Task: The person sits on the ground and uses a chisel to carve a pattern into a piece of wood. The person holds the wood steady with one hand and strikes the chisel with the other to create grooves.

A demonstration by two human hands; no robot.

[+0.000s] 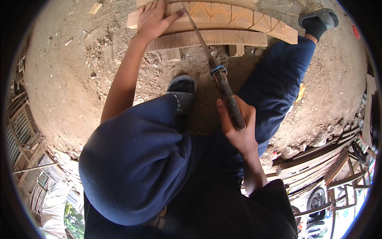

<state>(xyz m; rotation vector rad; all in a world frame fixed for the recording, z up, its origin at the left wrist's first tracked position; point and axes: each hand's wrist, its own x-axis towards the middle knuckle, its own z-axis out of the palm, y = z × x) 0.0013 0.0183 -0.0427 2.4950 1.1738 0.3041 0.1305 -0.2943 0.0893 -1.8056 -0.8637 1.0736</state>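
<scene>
My left hand (153, 20) grips the left end of a pale, slightly curved wooden beam (221, 15), its thumb stretched along the top beside the blade. Zigzag grooves run across the beam's face. In my right hand (242, 123), closed round it, is the dark round handle (229, 97) of a long thin-bladed tool. Blue binding (219, 71) wraps the place where handle and blade meet. The narrow blade (201, 38) slants away to the beam, its tip end lying over the wood near my left thumb. Whether its edge has teeth cannot be made out.
A second curved board (211, 39) lies on the near side of the beam, with wooden blocks (236, 50) under it. My feet in grey sandals (183, 89) stand on dirt ground scattered with chips. Stacked planks (314, 167) and a wheel (316, 198) are at the lower right.
</scene>
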